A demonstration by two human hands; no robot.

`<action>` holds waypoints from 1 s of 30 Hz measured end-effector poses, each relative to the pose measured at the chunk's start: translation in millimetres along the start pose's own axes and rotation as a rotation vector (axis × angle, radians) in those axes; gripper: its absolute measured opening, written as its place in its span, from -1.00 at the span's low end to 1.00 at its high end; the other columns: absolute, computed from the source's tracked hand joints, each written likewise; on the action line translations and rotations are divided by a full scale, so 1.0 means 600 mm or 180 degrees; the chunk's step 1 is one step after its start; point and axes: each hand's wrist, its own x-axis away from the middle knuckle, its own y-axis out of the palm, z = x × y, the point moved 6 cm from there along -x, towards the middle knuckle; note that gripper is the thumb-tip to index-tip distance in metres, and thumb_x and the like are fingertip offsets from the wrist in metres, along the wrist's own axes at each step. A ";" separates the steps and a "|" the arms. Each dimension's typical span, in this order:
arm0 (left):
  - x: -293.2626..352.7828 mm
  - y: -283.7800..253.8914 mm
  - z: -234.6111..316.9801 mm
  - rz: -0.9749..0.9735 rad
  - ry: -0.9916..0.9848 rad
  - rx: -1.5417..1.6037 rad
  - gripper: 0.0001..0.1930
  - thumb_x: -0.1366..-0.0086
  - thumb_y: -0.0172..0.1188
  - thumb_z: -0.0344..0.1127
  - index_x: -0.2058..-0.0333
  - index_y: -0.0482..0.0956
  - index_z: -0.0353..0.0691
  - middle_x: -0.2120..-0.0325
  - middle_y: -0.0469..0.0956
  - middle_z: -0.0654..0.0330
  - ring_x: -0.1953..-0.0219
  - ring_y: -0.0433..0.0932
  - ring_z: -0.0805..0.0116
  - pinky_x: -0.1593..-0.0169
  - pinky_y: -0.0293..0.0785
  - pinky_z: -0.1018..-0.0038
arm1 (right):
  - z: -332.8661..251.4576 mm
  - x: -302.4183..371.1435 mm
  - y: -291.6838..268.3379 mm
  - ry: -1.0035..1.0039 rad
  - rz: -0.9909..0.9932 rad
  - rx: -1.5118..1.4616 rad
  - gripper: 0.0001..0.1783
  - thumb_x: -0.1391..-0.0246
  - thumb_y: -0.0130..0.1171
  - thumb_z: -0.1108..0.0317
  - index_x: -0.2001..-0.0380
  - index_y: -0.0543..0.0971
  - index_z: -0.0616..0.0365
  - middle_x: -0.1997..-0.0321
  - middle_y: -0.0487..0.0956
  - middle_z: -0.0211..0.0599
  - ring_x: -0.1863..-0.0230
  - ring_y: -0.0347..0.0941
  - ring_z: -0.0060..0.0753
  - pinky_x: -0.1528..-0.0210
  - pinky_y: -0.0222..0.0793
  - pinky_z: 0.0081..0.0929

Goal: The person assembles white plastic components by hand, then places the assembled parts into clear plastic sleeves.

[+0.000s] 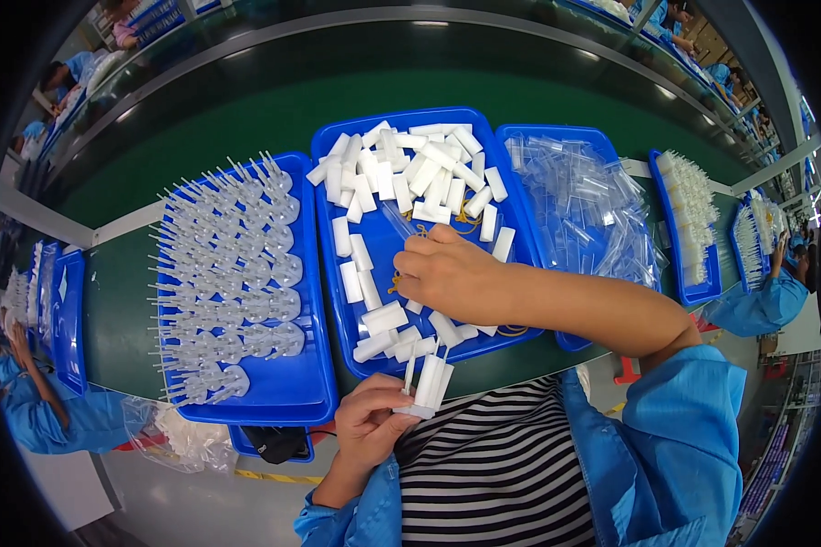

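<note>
Close to my body, my left hand (371, 421) pinches a small white plastic base with upright pins (414, 408). White rectangular blocks (434, 381) stand on that base, and at least one thin pin beside them is bare. My right hand (452, 272) reaches over the middle blue tray (337, 301), its fingers curled together and pointing down. A clear plastic piece (395, 219) lies against its fingertips; whether they grip it is hidden. Loose white blocks (429, 169) surround the hand in the tray, and yellow rubber bands (470, 217) show among them.
Left of centre, a blue tray (315, 392) carries rows of clear round bases with upright pins (237, 264). On the right, another blue tray (602, 137) holds clear plastic sleeves (579, 205). Further trays line the green worktop (119, 301). Other people (757, 296) sit at both sides.
</note>
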 end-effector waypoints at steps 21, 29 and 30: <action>-0.034 0.040 0.010 -0.0467 0.0130 -0.1119 -0.79 -0.02 0.22 -0.56 0.30 0.59 -0.30 0.35 0.53 0.09 0.33 0.50 0.30 0.28 0.41 0.53 | 0.011 0.067 -0.071 0.0249 -0.0094 -0.1581 -0.79 0.14 0.21 0.43 0.34 0.51 -0.02 0.14 0.49 -0.41 0.08 0.38 -0.44 0.11 0.08 -0.41; -0.042 0.050 0.007 -0.0652 0.0331 -0.1118 -0.79 -0.02 0.23 -0.54 0.30 0.61 -0.28 0.35 0.53 0.10 0.33 0.50 0.25 0.23 0.41 0.46 | 0.036 0.079 -0.063 0.0460 -0.0040 -0.3605 -0.79 0.06 0.21 0.44 0.28 0.55 0.10 0.35 0.56 -0.39 0.34 0.47 -0.56 0.25 0.31 -0.53; -0.042 0.053 0.008 -0.0712 0.0407 -0.1103 -0.79 -0.02 0.23 -0.53 0.29 0.61 -0.27 0.35 0.52 0.10 0.33 0.50 0.23 0.23 0.42 0.44 | 0.038 0.083 -0.054 0.0977 -0.0195 -0.4236 -0.80 0.06 0.22 0.45 0.29 0.56 0.16 0.36 0.58 -0.37 0.36 0.48 -0.60 0.28 0.35 -0.60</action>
